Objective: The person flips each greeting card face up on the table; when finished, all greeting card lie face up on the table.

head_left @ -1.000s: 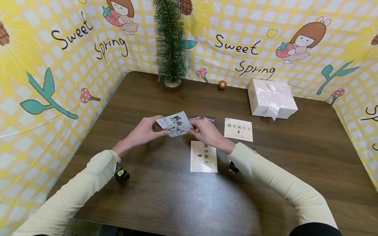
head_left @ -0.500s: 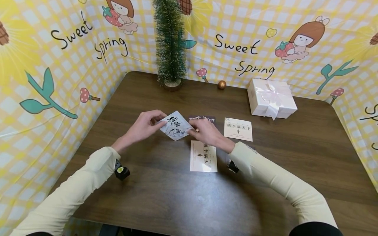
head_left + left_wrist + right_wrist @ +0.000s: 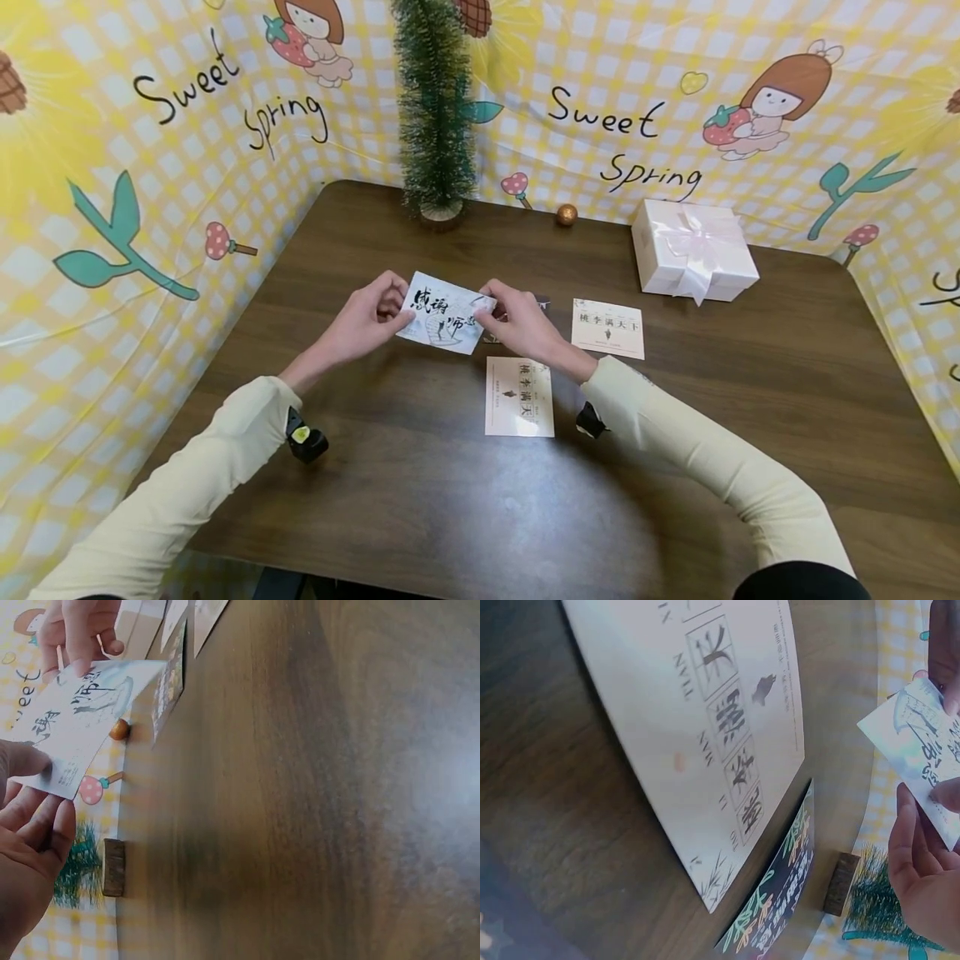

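A pale blue-white card (image 3: 441, 323) with black brush characters is held above the table, its face toward the head view. My left hand (image 3: 366, 321) pinches its left edge, thumb in front; in the left wrist view the fingers (image 3: 41, 821) are behind the card. My right hand (image 3: 525, 325) pinches the upper right corner. Beneath and behind the right hand lies a dark card (image 3: 780, 892) with coloured leaf drawings, mostly hidden in the head view. A cream card (image 3: 519, 398) lies turned sideways nearer me, and another cream card (image 3: 608, 329) sits to the right.
At the back stand a small green bristle tree (image 3: 435, 125) on a wooden base and a white gift box (image 3: 693, 250) with a pink ribbon. A copper-coloured ball (image 3: 566, 215) rests between them. Yellow checked cloth (image 3: 360, 158) borders the brown table (image 3: 420, 500).
The card has turned from a slanted diamond to nearly level, with more of its face showing. Its left edge is now in the left hand's pinch. Both hands have shifted only slightly.
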Motion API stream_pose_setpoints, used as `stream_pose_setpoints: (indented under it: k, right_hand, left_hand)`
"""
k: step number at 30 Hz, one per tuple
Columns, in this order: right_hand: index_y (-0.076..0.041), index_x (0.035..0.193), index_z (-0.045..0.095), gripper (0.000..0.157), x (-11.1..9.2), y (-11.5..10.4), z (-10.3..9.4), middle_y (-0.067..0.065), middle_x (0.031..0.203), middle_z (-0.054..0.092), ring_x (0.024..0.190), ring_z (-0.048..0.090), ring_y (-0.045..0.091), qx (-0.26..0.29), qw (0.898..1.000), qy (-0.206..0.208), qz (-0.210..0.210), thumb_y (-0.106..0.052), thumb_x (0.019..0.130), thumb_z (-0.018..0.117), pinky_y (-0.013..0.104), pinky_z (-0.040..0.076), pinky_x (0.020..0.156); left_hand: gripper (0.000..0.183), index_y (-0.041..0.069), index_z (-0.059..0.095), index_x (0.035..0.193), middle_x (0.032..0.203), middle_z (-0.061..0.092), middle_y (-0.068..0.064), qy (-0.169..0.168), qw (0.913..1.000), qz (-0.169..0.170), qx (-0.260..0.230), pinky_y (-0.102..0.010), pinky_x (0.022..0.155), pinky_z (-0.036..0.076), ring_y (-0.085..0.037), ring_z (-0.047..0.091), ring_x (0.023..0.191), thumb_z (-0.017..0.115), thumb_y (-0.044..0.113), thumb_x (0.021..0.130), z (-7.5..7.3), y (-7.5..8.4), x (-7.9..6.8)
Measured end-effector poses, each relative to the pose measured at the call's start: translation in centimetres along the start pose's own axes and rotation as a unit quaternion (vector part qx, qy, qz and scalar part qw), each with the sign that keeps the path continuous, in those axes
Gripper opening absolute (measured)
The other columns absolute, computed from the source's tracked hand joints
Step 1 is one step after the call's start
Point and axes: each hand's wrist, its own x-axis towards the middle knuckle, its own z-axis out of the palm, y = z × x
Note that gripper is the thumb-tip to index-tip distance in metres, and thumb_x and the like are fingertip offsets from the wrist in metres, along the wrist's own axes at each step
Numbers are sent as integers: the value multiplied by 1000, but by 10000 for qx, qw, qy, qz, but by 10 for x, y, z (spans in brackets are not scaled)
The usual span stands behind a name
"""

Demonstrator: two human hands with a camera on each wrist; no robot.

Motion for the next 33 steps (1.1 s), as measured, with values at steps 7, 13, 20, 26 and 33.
stream_pose_setpoints:
  k: [7,13,20,26,33]
  right_hand:
    - [-6,114,56,20,5,-4,3,10,98,68,80,62,18,89,9999,52,-18,-13,96,61,25,46,61]
    - [-7,122,50,32,7,-5,7,7,90,67,80,65,17,238,9996,99,-93,-17,95,64,28,49,68]
    - [-3,130,45,46,6,-3,13,6,83,64,78,65,17,251,9996,21,113,-16,92,68,26,47,64]
    - [-1,132,44,49,7,-3,15,6,79,64,76,65,18,159,9995,-96,250,-14,91,69,28,48,67]
    - [-1,131,42,53,7,-2,24,8,79,66,75,65,20,25,9982,-303,525,-14,89,71,30,50,69]
  left_hand:
    - [29,-3,43,103,78,54,-9,-183,9997,-172,-61,-18,69,45,-9,52,70,67,-5,86,-3,-5,-7]
    - [30,-1,41,100,74,53,-7,-237,9986,-451,-142,-21,69,44,-9,54,70,68,-3,87,-4,-8,-12]
    - [29,-1,41,101,73,53,-6,-199,9976,-604,-260,-22,69,42,-14,56,71,67,-2,89,-6,-9,-14]
    - [25,0,43,103,85,66,-13,-325,9947,-954,-216,-23,69,47,-25,68,84,66,5,92,-6,-9,-14]
    - [23,-1,45,99,85,68,-16,-496,9894,-1365,65,-24,60,41,-22,67,72,66,5,91,-4,-12,-17]
